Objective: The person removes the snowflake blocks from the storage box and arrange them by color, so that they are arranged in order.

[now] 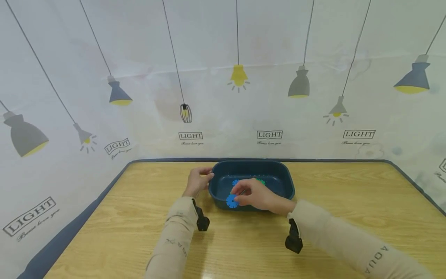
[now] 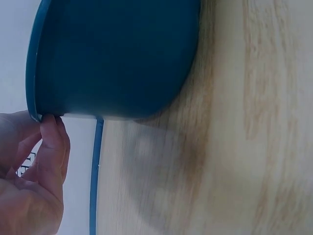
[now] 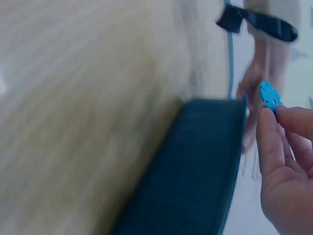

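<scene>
Currently above near tub rim [image 1: 218, 201], blue disc [image 1: 230, 202] in right fingers [image 1: 246, 183], tabletop [image 1: 348, 186] alongside.

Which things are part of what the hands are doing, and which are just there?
Part of it:
- blue notched disc, pinched by the right hand
- dark blue basin, its rim held by the left hand
- blue piece and green piece inside it

Just there:
- lamp-print backdrop
- wooden table underneath
- black wrist gadgets
</scene>
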The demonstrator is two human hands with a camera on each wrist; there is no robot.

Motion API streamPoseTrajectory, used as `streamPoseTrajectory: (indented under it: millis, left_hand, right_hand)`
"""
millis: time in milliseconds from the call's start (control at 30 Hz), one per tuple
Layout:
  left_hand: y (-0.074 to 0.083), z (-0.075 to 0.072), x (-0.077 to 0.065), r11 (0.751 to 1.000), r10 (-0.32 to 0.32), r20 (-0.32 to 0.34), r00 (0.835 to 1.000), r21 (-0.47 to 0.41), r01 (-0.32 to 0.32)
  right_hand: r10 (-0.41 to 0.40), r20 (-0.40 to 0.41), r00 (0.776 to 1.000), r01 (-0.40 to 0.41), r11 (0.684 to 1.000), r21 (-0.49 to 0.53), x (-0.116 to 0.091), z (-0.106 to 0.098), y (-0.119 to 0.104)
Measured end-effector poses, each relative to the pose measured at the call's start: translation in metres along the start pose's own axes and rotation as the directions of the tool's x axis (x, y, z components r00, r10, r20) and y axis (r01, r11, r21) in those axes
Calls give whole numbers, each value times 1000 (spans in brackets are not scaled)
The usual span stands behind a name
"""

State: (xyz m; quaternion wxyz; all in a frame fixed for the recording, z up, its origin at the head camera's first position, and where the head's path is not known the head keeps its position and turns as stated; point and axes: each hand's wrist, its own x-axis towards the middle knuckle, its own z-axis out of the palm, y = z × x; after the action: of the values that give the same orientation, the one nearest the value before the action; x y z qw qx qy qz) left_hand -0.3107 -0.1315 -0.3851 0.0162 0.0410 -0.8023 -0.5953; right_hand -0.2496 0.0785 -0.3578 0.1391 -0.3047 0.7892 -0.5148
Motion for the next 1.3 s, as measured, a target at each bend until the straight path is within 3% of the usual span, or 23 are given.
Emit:
streamPoseTrajectory:
  millis: [233, 533, 867, 1300]
  left_hand:
    - [1, 0, 0, 1000, 2, 2, 1000, -8, -2]
    - [0, 0, 1, 1000, -17, -8, 1000, -11, 17]
    - [-3, 1, 2, 1000, -11, -8, 1000, -27, 11]
    - [-2, 0, 1, 999, -11, 1, 1000, -51, 11]
  right_hand:
    - [-72, 78, 994, 81, 991, -109, 2, 27, 7]
    - [-104, 88, 991, 118, 979, -168, 1, 49, 22]
    - [-108, 6, 994, 105, 949, -297, 9, 65, 40]
    - [-96, -46, 994, 75, 937, -343, 17, 74, 38]
